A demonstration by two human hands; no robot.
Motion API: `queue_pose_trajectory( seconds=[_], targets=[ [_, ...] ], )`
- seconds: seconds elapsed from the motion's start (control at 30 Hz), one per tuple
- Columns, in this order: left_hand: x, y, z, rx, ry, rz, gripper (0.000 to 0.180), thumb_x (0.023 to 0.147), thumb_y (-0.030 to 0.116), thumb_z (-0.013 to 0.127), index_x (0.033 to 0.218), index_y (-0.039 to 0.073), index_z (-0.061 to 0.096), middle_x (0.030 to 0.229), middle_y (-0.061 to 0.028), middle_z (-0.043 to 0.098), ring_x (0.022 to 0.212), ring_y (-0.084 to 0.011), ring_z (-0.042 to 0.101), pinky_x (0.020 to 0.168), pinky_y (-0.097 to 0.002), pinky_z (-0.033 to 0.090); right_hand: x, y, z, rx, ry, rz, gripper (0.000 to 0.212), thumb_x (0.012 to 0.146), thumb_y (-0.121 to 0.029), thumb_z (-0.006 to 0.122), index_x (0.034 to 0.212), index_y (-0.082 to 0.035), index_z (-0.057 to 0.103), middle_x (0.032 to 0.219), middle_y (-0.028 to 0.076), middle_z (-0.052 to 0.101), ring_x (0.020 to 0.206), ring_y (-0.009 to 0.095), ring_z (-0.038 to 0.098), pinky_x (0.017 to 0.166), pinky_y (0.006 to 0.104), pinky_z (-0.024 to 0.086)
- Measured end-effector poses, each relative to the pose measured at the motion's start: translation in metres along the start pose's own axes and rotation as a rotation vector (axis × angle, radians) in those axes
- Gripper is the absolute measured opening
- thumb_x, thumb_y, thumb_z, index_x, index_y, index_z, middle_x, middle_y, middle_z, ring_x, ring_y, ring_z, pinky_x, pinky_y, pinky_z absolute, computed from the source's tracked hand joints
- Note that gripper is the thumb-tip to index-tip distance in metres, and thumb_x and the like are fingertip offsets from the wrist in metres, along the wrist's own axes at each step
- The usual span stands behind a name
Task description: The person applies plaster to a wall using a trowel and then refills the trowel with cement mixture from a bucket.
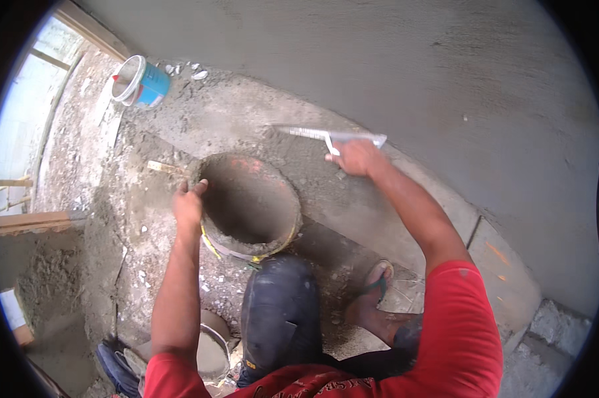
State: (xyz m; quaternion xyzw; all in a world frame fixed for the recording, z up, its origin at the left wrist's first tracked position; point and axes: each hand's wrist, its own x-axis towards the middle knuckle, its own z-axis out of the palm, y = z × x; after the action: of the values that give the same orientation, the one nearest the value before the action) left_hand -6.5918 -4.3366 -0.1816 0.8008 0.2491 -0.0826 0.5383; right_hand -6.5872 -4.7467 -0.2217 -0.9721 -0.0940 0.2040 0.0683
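My left hand (188,202) grips the left rim of a large round bucket (298,215), thumb over the edge. The bucket tilts on the ground in front of my knee, its mouth turned up toward me. Grey mortar coats its inside; the bottom lies in shadow. To the right, my right hand (358,157) is closed around the handle of a plastering trowel (306,132). The trowel's long, flat blade is held low over wet mortar (326,176) spread on the ground, close to the wall's foot.
A grey plastered wall (392,60) rises along the far right. The blue-and-white bucket (153,86) stands at the far left. Near my left forearm is a pail of grey liquid (212,351). Wooden boards (31,222) edge the left side, and rough blocks (559,328) lie at the lower right.
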Motion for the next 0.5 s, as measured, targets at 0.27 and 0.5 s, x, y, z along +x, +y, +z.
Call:
queue_pose_trajectory(
  seconds=[0.27, 0.5],
  targets=[
    [-0.016, 0.015, 0.008, 0.042, 0.059, 0.06, 0.079, 0.078, 0.021, 0.072, 0.136, -0.018, 0.034, 0.123, -0.0259, 0.057, 0.11, -0.0275, 0.058, 0.094, -0.031, 0.044, -0.115, 0.058, 0.033, 0.029, -0.014, 0.596, 0.056, 0.096, -0.057, 0.038, 0.122, -0.009, 0.05, 0.096, 0.018, 0.069, 0.094, 0.037, 0.065, 0.079, 0.0494, 0.049],
    [-0.003, -0.002, -0.015, 0.072, 0.117, 0.145, 0.067, 0.079, 0.018, 0.07, 0.131, -0.015, 0.044, 0.114, -0.0233, 0.062, 0.101, -0.0287, 0.062, 0.088, -0.0319, 0.048, -0.13, 0.007, 0.061, 0.161, 0.148, 0.654, 0.054, 0.096, -0.056, 0.037, 0.118, -0.008, 0.05, 0.095, 0.022, 0.068, 0.093, 0.038, 0.065, 0.079, 0.0499, 0.05]
  ],
)
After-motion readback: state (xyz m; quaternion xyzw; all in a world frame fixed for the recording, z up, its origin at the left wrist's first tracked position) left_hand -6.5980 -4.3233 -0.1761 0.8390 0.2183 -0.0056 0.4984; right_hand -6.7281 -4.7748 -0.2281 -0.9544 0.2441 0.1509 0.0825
